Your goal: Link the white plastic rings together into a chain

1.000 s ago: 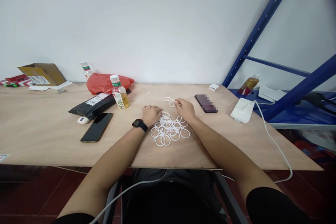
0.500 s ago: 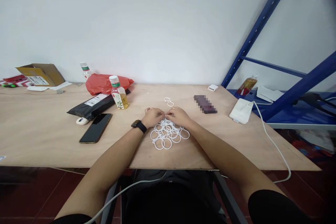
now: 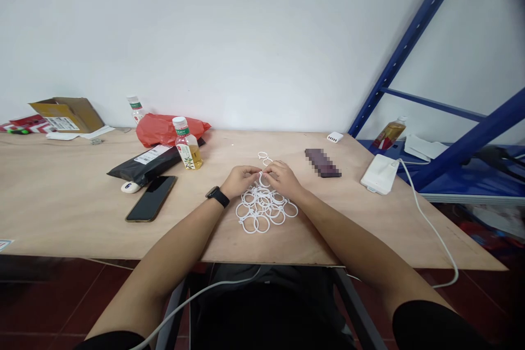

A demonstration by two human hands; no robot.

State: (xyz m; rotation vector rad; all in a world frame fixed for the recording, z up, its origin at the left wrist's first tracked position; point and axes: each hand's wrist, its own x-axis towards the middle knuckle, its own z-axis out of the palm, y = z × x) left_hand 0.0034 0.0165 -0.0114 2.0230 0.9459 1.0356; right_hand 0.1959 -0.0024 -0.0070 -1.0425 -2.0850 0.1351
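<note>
A pile of thin white plastic rings [image 3: 262,209] with small knobs lies on the wooden table in front of me. Just above its far edge, my left hand [image 3: 240,181] and my right hand [image 3: 284,179] meet fingertip to fingertip. Between them is one white ring [image 3: 266,184], pinched at its top by the thumb and fingers of both hands. The fingertips partly cover it. Two more rings [image 3: 262,153] lie just past my hands, one partly hidden by the right fingers. A black watch [image 3: 217,194] is on my left wrist.
Left of my hands are a drink bottle [image 3: 187,147], a red bag [image 3: 164,128], a black parcel [image 3: 139,168] and a phone [image 3: 151,199]. To the right lie a blurred dark object [image 3: 322,163] and a white power bank [image 3: 379,174] with a cable. Blue shelving [image 3: 404,41] stands beyond.
Both hands have shifted slightly up off the pile's far edge, and a ring now shows between their fingertips. The right hand's fingers have lifted and partly cover a ring beyond.
</note>
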